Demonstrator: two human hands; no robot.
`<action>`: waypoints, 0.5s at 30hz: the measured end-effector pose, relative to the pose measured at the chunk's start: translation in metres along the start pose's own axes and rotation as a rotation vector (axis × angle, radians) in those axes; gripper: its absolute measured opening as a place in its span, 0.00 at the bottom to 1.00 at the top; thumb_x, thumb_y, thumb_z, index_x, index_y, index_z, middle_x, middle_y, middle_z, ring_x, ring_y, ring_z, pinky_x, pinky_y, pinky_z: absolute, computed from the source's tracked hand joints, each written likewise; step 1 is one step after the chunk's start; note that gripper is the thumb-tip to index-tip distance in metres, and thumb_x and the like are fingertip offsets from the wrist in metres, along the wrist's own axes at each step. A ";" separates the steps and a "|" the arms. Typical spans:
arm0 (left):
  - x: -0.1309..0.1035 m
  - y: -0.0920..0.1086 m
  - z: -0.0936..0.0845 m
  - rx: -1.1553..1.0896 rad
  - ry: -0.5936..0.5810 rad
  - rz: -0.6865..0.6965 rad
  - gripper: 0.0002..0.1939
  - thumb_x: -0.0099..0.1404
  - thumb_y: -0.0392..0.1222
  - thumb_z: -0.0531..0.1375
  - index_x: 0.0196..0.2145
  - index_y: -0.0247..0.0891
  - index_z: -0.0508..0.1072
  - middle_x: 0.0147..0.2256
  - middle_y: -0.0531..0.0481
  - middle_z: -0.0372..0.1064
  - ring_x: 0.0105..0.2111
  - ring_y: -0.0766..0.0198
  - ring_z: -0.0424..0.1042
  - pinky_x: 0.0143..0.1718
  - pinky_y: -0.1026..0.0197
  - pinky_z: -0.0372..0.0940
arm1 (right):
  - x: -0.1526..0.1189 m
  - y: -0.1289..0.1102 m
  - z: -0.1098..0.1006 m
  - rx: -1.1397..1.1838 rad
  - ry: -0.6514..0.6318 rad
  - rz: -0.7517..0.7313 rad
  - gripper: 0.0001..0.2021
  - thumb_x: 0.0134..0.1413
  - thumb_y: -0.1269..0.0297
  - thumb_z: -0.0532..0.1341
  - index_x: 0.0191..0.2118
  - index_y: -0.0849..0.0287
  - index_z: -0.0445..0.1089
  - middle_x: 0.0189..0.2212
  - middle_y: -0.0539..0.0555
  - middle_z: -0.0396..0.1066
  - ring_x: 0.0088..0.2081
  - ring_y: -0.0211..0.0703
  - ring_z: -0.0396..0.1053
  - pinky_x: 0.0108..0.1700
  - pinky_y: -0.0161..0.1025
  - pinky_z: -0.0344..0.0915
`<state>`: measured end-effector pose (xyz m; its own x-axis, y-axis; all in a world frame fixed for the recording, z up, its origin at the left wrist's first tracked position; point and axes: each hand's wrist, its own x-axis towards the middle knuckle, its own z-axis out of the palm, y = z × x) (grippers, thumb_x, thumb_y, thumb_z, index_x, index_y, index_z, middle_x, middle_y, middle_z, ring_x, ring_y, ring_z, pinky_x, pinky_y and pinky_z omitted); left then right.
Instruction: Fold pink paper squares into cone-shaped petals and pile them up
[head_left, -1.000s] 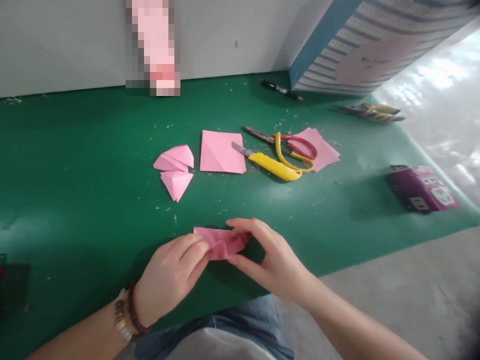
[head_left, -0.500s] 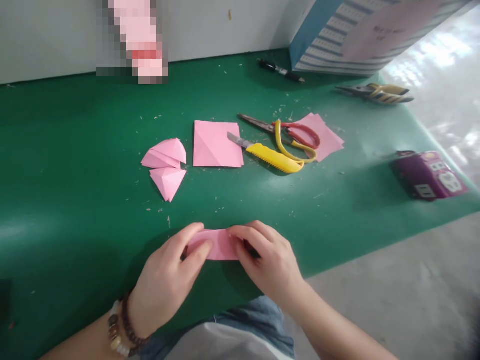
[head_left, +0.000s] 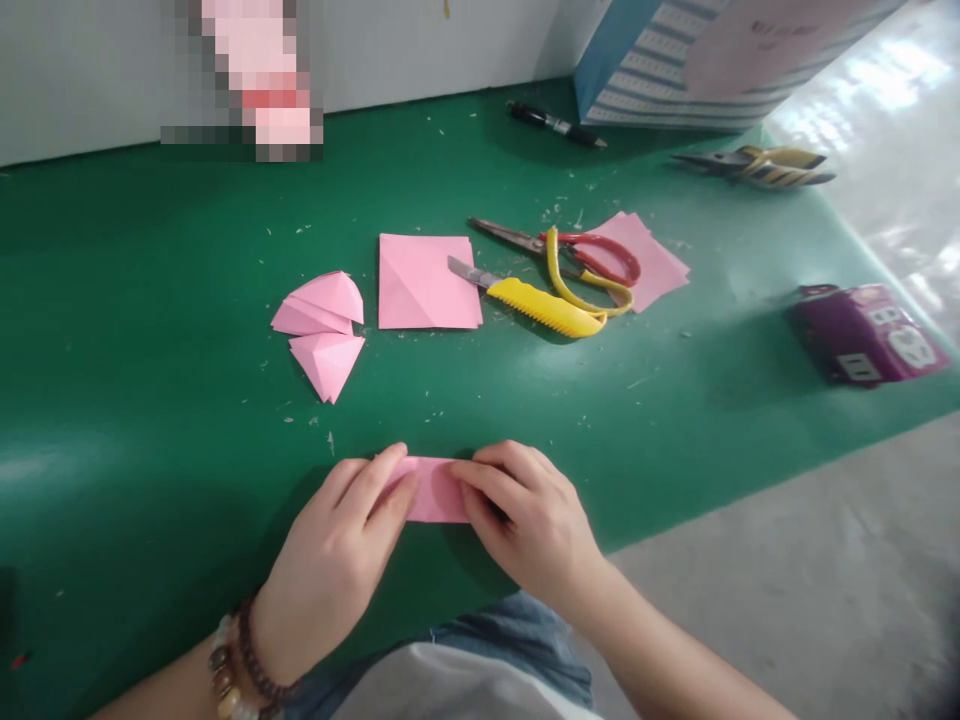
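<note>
A folded strip of pink paper (head_left: 435,490) lies between my hands near the table's front edge. My left hand (head_left: 337,550) pinches its left end, thumb on top. At the right end, my right hand (head_left: 532,515) grips the strip with thumb and fingers. Beyond them rest two folded pink pieces (head_left: 326,365) (head_left: 321,303) at the left and a square of pink paper (head_left: 420,285) in the middle. The blade tip of a yellow cutter (head_left: 547,308) overlaps that square. Red and yellow scissors (head_left: 600,262) lie partly over more pink sheets (head_left: 652,262).
On the green table (head_left: 150,400) are a black pen (head_left: 555,126), pliers (head_left: 765,166) and a purple box (head_left: 870,335) to the right. A striped box (head_left: 675,70) stands at the back right. Small paper scraps are scattered about.
The view has shifted slightly, so the items on the table appear a little higher. Both hands stay on the pink strip, their fingers lying slightly flatter against it.
</note>
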<state>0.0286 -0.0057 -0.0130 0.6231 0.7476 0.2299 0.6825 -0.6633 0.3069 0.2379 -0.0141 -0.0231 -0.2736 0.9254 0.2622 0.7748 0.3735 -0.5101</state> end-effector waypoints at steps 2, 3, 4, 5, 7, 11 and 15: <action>0.000 0.000 0.000 -0.010 -0.006 -0.019 0.16 0.67 0.27 0.55 0.51 0.31 0.73 0.52 0.39 0.70 0.43 0.55 0.68 0.46 0.53 0.70 | -0.001 0.000 0.000 -0.002 0.000 0.000 0.10 0.60 0.73 0.56 0.40 0.59 0.75 0.32 0.55 0.71 0.32 0.40 0.69 0.35 0.38 0.69; -0.001 0.000 0.001 -0.014 -0.009 -0.024 0.16 0.67 0.27 0.55 0.51 0.31 0.73 0.52 0.40 0.70 0.43 0.55 0.68 0.46 0.53 0.70 | -0.001 0.001 0.000 -0.003 0.000 0.004 0.10 0.60 0.73 0.56 0.40 0.58 0.75 0.32 0.55 0.72 0.32 0.40 0.69 0.34 0.38 0.69; -0.001 0.000 0.001 -0.016 -0.011 -0.026 0.16 0.68 0.27 0.55 0.51 0.31 0.72 0.52 0.40 0.70 0.43 0.55 0.68 0.46 0.53 0.70 | -0.001 0.001 0.000 -0.004 -0.004 0.008 0.10 0.60 0.73 0.56 0.40 0.58 0.75 0.32 0.54 0.72 0.32 0.40 0.69 0.34 0.38 0.69; -0.001 -0.001 0.001 -0.016 -0.013 -0.028 0.16 0.68 0.28 0.55 0.52 0.32 0.72 0.52 0.40 0.70 0.43 0.55 0.68 0.46 0.53 0.70 | -0.001 0.001 0.000 -0.005 -0.008 0.014 0.11 0.61 0.73 0.56 0.40 0.58 0.75 0.32 0.54 0.72 0.32 0.40 0.69 0.34 0.38 0.69; -0.002 -0.001 0.000 -0.010 -0.017 -0.033 0.16 0.68 0.28 0.54 0.51 0.33 0.73 0.51 0.41 0.70 0.43 0.55 0.69 0.46 0.53 0.70 | -0.001 0.001 0.000 -0.007 -0.012 0.021 0.11 0.61 0.72 0.55 0.40 0.57 0.75 0.32 0.54 0.72 0.31 0.40 0.69 0.34 0.38 0.69; -0.002 -0.001 0.000 0.000 -0.021 -0.027 0.16 0.67 0.28 0.55 0.51 0.32 0.73 0.51 0.40 0.70 0.43 0.55 0.69 0.46 0.52 0.70 | -0.001 0.001 0.000 -0.011 -0.008 0.016 0.12 0.61 0.73 0.55 0.40 0.57 0.76 0.32 0.54 0.72 0.32 0.40 0.70 0.35 0.38 0.70; -0.001 -0.001 -0.001 0.009 -0.024 -0.014 0.15 0.67 0.27 0.56 0.50 0.31 0.73 0.52 0.39 0.69 0.43 0.54 0.68 0.45 0.52 0.70 | 0.000 0.001 0.000 -0.022 -0.008 0.011 0.12 0.61 0.73 0.55 0.40 0.56 0.75 0.32 0.54 0.72 0.32 0.40 0.70 0.35 0.38 0.70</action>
<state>0.0275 -0.0058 -0.0125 0.6223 0.7560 0.2030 0.6948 -0.6529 0.3017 0.2389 -0.0142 -0.0236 -0.2694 0.9301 0.2495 0.7901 0.3616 -0.4949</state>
